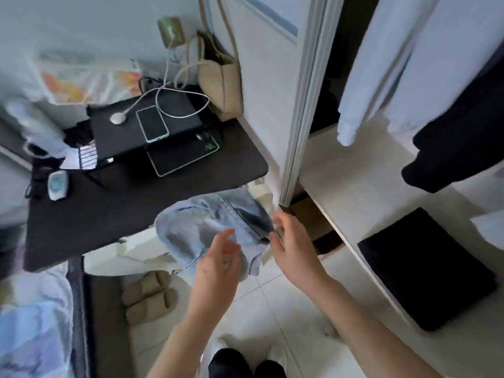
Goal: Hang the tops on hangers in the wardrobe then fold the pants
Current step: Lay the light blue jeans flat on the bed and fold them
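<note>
Nearest, the left hand (218,264) reaches forward with fingers loosely spread, overlapping the crumpled light-blue denim pants (210,227); whether it touches them I cannot tell. The right hand (293,249) pinches their dark waistband edge. Behind lies the black desk (152,192), and rightward the open white wardrobe (351,186) with a folded black garment (428,268).

Phone (152,124) on black desk (136,203); slippers (148,296) below.
</note>
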The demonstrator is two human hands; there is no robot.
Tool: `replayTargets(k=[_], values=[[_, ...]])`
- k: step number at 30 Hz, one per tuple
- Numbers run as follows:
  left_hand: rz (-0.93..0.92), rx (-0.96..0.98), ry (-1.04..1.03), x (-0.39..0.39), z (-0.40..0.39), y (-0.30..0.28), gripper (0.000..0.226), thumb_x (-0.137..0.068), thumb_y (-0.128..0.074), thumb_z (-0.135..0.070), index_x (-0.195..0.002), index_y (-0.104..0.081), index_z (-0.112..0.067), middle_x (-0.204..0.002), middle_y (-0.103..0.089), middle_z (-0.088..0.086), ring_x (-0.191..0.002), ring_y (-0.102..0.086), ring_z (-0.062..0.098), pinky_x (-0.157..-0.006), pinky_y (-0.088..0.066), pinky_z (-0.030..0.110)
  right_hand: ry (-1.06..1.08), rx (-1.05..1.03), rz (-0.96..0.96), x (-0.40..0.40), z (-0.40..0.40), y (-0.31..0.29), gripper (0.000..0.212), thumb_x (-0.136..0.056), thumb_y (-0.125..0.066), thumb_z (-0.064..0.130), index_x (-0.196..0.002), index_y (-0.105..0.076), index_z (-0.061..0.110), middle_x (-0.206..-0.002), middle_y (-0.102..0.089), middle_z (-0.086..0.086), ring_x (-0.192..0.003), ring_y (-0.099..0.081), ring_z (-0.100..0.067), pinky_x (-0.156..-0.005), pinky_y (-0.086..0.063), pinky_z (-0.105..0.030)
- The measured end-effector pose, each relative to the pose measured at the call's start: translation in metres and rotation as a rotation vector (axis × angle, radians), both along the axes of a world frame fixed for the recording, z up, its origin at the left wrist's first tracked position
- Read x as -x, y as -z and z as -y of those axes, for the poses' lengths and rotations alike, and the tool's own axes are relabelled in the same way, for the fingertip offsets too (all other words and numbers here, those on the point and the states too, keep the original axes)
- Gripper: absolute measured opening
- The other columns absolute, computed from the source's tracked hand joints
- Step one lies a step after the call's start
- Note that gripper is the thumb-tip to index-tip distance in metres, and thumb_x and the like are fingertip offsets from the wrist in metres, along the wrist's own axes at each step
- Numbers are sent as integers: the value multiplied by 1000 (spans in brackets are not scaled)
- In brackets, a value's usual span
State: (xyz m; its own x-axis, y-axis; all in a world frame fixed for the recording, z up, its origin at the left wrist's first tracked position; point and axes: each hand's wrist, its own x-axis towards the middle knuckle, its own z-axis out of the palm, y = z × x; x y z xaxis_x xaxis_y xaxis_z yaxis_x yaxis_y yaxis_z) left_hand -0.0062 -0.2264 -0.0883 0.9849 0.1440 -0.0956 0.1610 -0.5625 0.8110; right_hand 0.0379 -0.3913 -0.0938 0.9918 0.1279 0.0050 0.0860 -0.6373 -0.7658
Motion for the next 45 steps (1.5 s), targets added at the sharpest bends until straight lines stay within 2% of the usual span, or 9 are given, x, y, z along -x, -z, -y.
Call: replayTargets(k=[9,14,18,25,32,35,38,40,45], values=[[87,-100,-382,2,-119,-33,28,-93,-52,-9,-111,-60,-29,-101,-62,-16,-92,-55,2,-69,-40,7,-250,196,170,-76,-102,-36,36,-96,-50,18,-130,-50,7,-115,-59,-10,-110,-50,-27,-93,-43,-37],[38,-429,-245,-31,-141,-27,21,-98,-48,-24,-109,-64,-16,-100,-66,1,-99,-55,24,-82,-45,36,-204,670,-223,-121,-122,-30,69,-91,-26,65,-131,-48,13,-128,-58,-11,-117,-52,-32,-99,-40,-45],[-233,-533,-82,-70,-140,-21,39,-99,-36,-48,-119,-55,-21,-114,-66,3,-107,-58,29,-82,-43,37,-209,699,-573,-140,-144,-31,101,-68,-14,88,-137,-49,23,-140,-51,-8,-128,-45,-32,-108,-28,-52],[-341,-514,12,-100,-134,-11,42,-100,-37,-51,-115,-61,-20,-111,-68,7,-103,-63,27,-76,-44,31,-55,661,-513,-147,-155,-18,54,-82,-38,67,-105,-65,27,-105,-63,0,-108,-55,-31,-105,-26,-56],[-116,104,-219,-83,-139,-23,41,-89,-66,-26,-123,-44,-26,-98,-63,-7,-99,-63,19,-87,-49,35,117,13,-126,-110,-150,-31,15,-91,-60,28,-88,-68,16,-82,-65,3,-85,-59,-19,-78,-46,-35],[-75,488,-440,-73,-145,-34,51,-86,-69,-37,-126,-39,-31,-113,-63,-8,-92,-60,-6,-76,-46,15,85,-307,-77,-80,-138,-53,11,-89,-62,20,-86,-65,11,-77,-61,-9,-75,-57,-17,-67,-43,-28],[-217,714,-653,-70,-160,-48,91,-68,-68,-67,-142,-36,-24,-115,-59,-2,-111,-58,17,-95,-46,34,-132,-306,-82,-54,-125,-71,6,-90,-62,19,-94,-65,15,-85,-66,-6,-81,-63,-20,-70,-48,-30],[-319,810,-665,-62,-170,-64,104,-55,-70,-76,-138,-46,-18,-100,-63,1,-95,-63,22,-87,-50,37,-283,-254,-63,-42,-117,-81,8,-91,-62,17,-99,-64,17,-89,-67,4,-85,-64,-12,-72,-49,-19],[-163,995,-726,-7,-161,-80,75,-51,-90,-55,-112,-68,-17,-96,-77,-1,-85,-74,20,-77,-57,34,-559,-239,-11,-5,-97,-102,14,-91,-62,16,-104,-65,16,-96,-67,10,-95,-63,-5,-82,-48,-15]])
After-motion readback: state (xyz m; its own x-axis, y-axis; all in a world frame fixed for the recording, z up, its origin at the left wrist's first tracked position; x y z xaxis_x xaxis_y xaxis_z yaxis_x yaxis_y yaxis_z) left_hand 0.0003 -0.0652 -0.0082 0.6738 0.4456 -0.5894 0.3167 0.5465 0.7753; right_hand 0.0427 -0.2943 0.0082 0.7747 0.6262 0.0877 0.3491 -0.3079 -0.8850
